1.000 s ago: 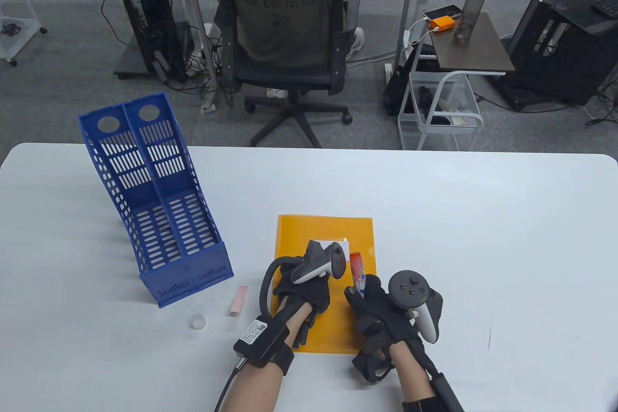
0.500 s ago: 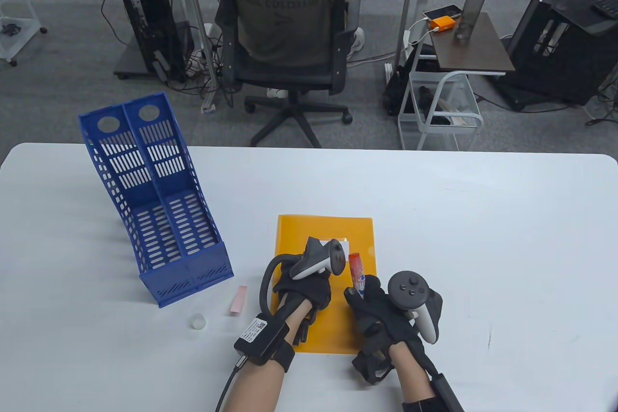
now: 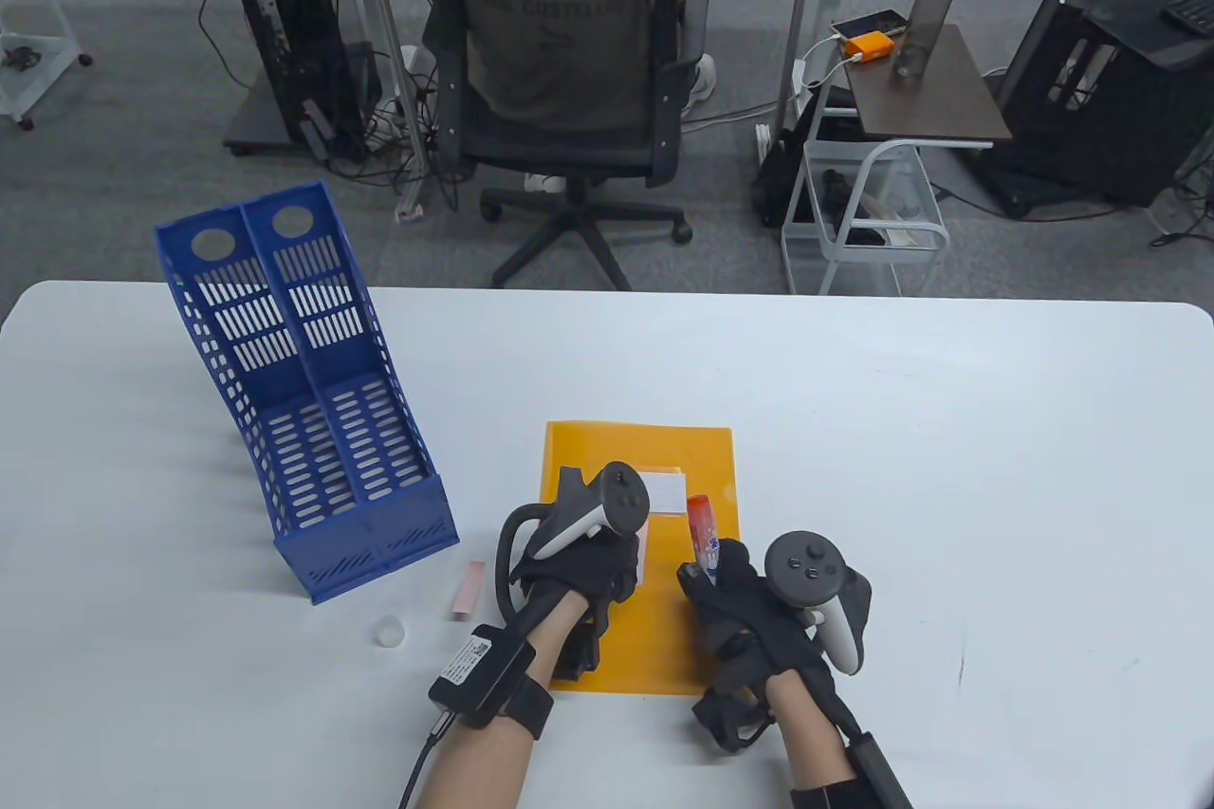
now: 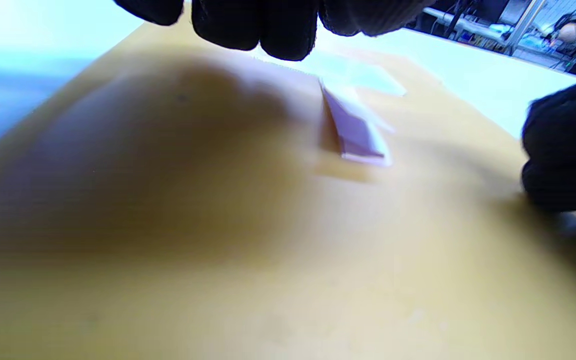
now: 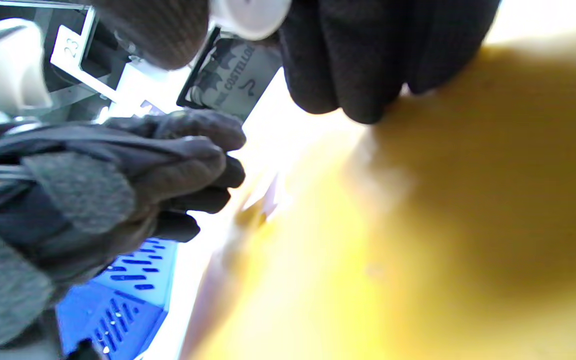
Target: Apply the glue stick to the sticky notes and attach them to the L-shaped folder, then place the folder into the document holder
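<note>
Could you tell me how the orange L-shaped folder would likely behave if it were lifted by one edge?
The thin orange plastic folder lies flat on the white table, so it would probably flex and droop. Its glossy surface looks slippery; it may slide when pushed.

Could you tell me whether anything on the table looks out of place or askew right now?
Yes, mildly. The sticky note on the orange folder has one edge lifted rather than lying flat. The glue stick cap and a pink sticky note strip lie loose on the table, left of the folder.
</note>
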`<state>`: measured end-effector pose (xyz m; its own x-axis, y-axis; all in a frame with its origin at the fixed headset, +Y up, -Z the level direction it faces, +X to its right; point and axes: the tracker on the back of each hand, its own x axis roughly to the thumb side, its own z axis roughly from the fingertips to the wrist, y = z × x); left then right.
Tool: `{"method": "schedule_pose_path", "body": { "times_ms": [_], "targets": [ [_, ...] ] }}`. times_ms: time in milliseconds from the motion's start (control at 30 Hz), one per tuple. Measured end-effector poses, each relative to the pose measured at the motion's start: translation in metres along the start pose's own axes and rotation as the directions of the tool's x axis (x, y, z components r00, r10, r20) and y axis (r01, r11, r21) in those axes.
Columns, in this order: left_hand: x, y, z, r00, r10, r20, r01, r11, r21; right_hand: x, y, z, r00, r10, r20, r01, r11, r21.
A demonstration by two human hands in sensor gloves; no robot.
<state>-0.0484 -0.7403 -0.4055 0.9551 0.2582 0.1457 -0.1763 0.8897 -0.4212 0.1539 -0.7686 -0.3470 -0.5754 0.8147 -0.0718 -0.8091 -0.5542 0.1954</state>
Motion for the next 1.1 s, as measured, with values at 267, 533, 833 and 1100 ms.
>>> {"method": "schedule_pose_path", "body": {
  "times_ms": [267,533,833,1100],
  "targets": [
    [-0.031,0.027,0.045,0.995,0.092,0.049,-0.099,0.983,0.156,0.003,0.0,0.0,0.997,0.012,0.073,-0.01,1.0,-0.028],
    [-0.07,0.044,0.089,0.999,0.037,-0.005,-0.035,0.975,0.218,0.023,0.001,0.014,0.979,0.085,0.187,-0.068,0.993,-0.093],
    [-0.095,0.018,0.102,0.97,-0.234,-0.068,0.234,0.972,-0.001,0.034,0.008,0.025,0.951,0.183,0.248,-0.151,0.978,-0.143],
    [-0.111,-0.012,0.097,0.848,-0.48,-0.224,0.493,0.87,0.005,0.035,0.01,0.025,0.946,0.193,0.261,-0.161,0.977,-0.141]
  ]
}}
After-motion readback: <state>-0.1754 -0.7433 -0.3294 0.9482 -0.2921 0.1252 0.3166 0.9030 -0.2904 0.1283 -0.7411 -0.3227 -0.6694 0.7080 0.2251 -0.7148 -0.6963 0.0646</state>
